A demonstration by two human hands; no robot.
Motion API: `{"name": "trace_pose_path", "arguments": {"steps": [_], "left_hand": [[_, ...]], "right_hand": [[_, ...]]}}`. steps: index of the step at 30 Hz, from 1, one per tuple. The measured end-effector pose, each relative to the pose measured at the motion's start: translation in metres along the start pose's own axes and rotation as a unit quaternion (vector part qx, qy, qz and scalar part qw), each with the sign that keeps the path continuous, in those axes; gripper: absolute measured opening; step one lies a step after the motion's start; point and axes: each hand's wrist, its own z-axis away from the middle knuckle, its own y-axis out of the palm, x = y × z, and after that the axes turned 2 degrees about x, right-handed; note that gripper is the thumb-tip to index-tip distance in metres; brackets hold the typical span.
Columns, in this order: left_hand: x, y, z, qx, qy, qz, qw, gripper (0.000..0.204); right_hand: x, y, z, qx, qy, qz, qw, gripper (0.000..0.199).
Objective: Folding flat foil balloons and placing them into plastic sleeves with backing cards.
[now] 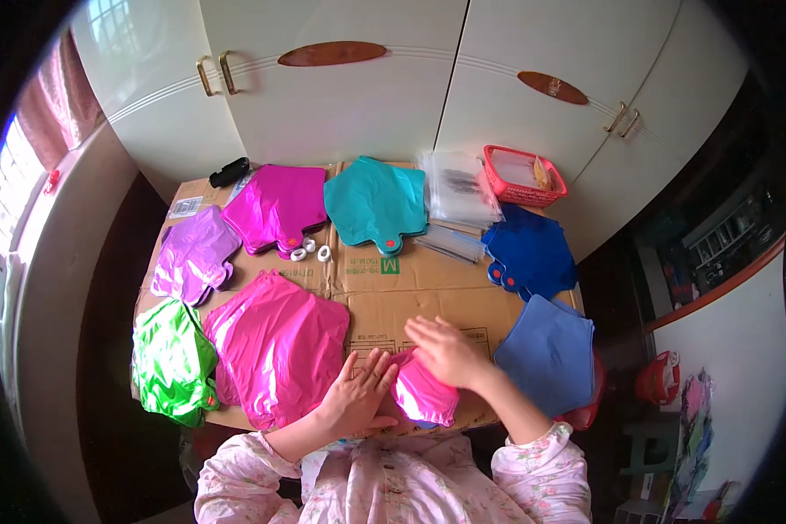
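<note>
In front of me at the near edge of the table lies a small folded pink foil piece (425, 395), shiny and creased, like a flat uninflated balloon. My left hand (360, 397) lies along its left side with the fingers stretched out. My right hand (448, 352) rests over its upper right part, fingers extended and palm down; part of the foil is hidden beneath it. Just left of my left hand spreads a stack of large unfolded pink foil pieces (275, 349).
Around the cardboard-covered table (428, 293) lie green (175, 362), lilac (195, 253), magenta (275, 205), teal (375, 205), dark blue (533, 253) and light blue foil stacks (548, 356). Small white rings (324, 253), clear plastic bags (458, 188) and a red basket (522, 175) are farther back.
</note>
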Motion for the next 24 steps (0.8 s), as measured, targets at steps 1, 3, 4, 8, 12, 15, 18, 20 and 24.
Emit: {"name": "trace_pose_path", "arguments": {"steps": [1, 3, 4, 8, 12, 15, 18, 20, 24], "left_hand": [[0.0, 0.0, 0.0, -0.004, 0.001, -0.001, 1.0, 0.093], [-0.001, -0.003, 0.0, 0.0, 0.0, 0.003, 1.0, 0.093], [-0.001, -0.004, -0.001, 0.002, -0.001, 0.005, 1.0, 0.093], [0.0, -0.002, 0.0, -0.005, -0.003, 0.013, 1.0, 0.093], [-0.002, -0.001, 0.001, -0.022, 0.0, 0.014, 1.0, 0.093], [-0.002, 0.0, 0.004, -0.019, -0.005, 0.018, 1.0, 0.093], [-0.003, -0.001, 0.005, -0.01, -0.011, 0.017, 1.0, 0.092], [-0.003, -0.004, 0.004, -0.004, -0.006, 0.015, 1.0, 0.089], [0.0, -0.003, 0.004, -0.018, 0.054, 0.027, 0.998, 0.08]], "right_hand": [[0.008, 0.007, 0.0, 0.059, 0.0, 0.03, 0.998, 0.053], [0.015, 0.017, 0.006, 0.073, -0.014, 0.066, 0.995, 0.055], [0.016, 0.022, 0.009, 0.081, -0.021, 0.083, 0.993, 0.056], [0.016, 0.028, 0.015, 0.066, -0.01, 0.1, 0.993, 0.066], [0.014, 0.029, 0.015, 0.065, -0.017, 0.112, 0.991, 0.071], [0.014, 0.028, 0.014, 0.071, -0.018, 0.103, 0.992, 0.081], [0.015, 0.025, 0.015, 0.084, -0.02, 0.11, 0.99, 0.096], [0.016, 0.021, 0.015, 0.102, -0.015, 0.113, 0.988, 0.105], [0.019, 0.016, 0.013, 0.136, -0.01, 0.122, 0.983, 0.117]]}}
